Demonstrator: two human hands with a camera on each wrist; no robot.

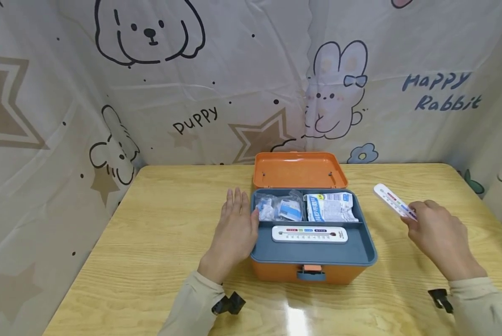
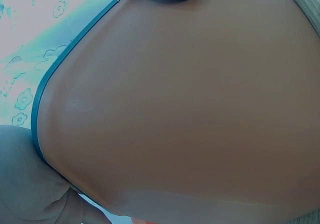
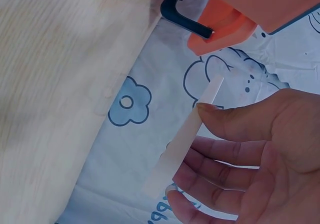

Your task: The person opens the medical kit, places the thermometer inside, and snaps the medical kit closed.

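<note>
My right hand [image 1: 440, 235] pinches a white strip thermometer [image 1: 388, 198] with coloured marks, in the air right of an orange box [image 1: 276, 273]. In the right wrist view its thumb and fingers hold the thermometer [image 3: 182, 146] edge-on. Straight-fingered, my left hand [image 1: 233, 231] rests against the box's left side; the left wrist view shows the box wall [image 2: 175, 99] with part of the hand [image 2: 25, 169] at its edge. A second thermometer [image 1: 282, 237] lies in the front compartment of the blue-grey tray [image 1: 301, 255]. Behind it sit clear bags [image 1: 290, 210] and a white-and-blue packet [image 1: 331, 212].
The box's orange lid [image 1: 300, 170] stands opened backward, toward the curtain [image 1: 217, 84]. A latch [image 1: 311, 273] is on the box front. Wooden tabletop [image 1: 167, 219] extends on both sides of the box.
</note>
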